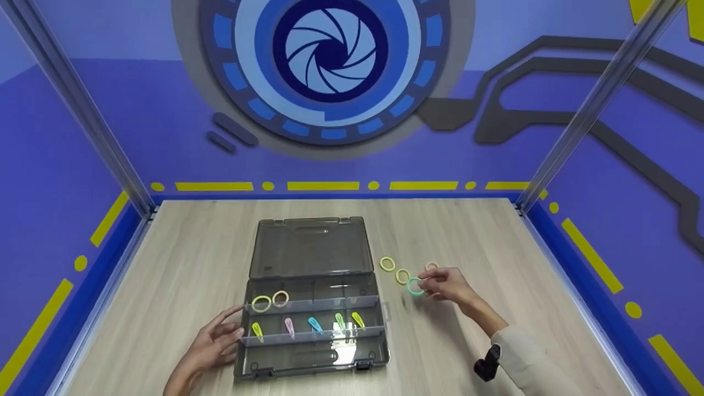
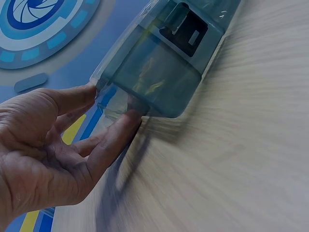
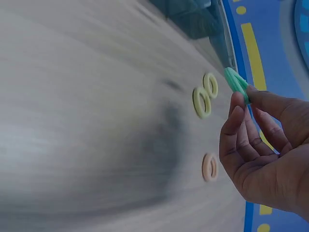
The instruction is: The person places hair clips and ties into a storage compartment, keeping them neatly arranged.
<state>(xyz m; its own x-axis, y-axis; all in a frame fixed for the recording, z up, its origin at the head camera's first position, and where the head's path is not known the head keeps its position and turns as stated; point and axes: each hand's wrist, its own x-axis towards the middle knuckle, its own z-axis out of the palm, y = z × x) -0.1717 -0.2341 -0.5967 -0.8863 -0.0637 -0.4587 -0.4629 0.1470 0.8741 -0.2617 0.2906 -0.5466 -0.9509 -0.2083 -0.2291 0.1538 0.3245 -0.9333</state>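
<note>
A green hair tie (image 3: 234, 83) is pinched between the thumb and fingertips of my right hand (image 1: 448, 285), just above the table on the right. Two yellow hair ties (image 1: 387, 264) and a pink one (image 1: 432, 266) lie close to that hand. My left hand (image 1: 215, 338) touches the left side of a grey see-through compartment box (image 1: 313, 356) with spread fingers and thumb. Its lid (image 1: 312, 247) is folded back. In the far row are a yellow hair tie (image 1: 261, 303) and a pale one (image 1: 280, 298). Several coloured hair clips (image 1: 315, 325) sit in the middle row.
The box stands on a wooden table (image 1: 467, 231) with blue walls (image 1: 132, 121) on three sides. Clear dividers (image 1: 308, 336) split the box into rows. A black wrist device (image 1: 487, 363) is on the right sleeve.
</note>
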